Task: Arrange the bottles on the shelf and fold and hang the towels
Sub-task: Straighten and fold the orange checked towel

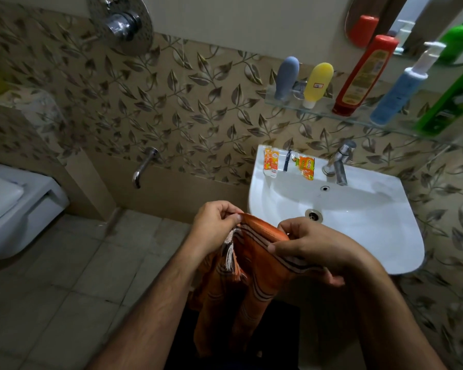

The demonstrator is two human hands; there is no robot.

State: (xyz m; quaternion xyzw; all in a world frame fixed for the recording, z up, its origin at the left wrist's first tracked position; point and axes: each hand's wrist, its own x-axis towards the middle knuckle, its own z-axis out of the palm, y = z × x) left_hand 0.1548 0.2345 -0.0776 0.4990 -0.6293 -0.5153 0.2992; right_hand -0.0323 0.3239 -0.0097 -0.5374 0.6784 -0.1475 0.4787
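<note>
An orange towel (254, 265) with dark stripes and a pale fringe hangs in front of me, left of the sink. My left hand (214, 225) pinches its top edge on the left. My right hand (308, 244) pinches the same edge on the right, fingers curled round the cloth. On the glass shelf (324, 109) stand a grey bottle (286, 77), a yellow bottle (317, 82), a red bottle (365, 76), a blue pump bottle (401, 92) and a green bottle (449, 102).
The white sink (364, 217) with its tap (341, 161) is right in front; small sachets (305, 166) lie on its back rim. A wall spout (145, 166) sticks out to the left. A white toilet (14, 204) stands far left. Tiled floor lies below.
</note>
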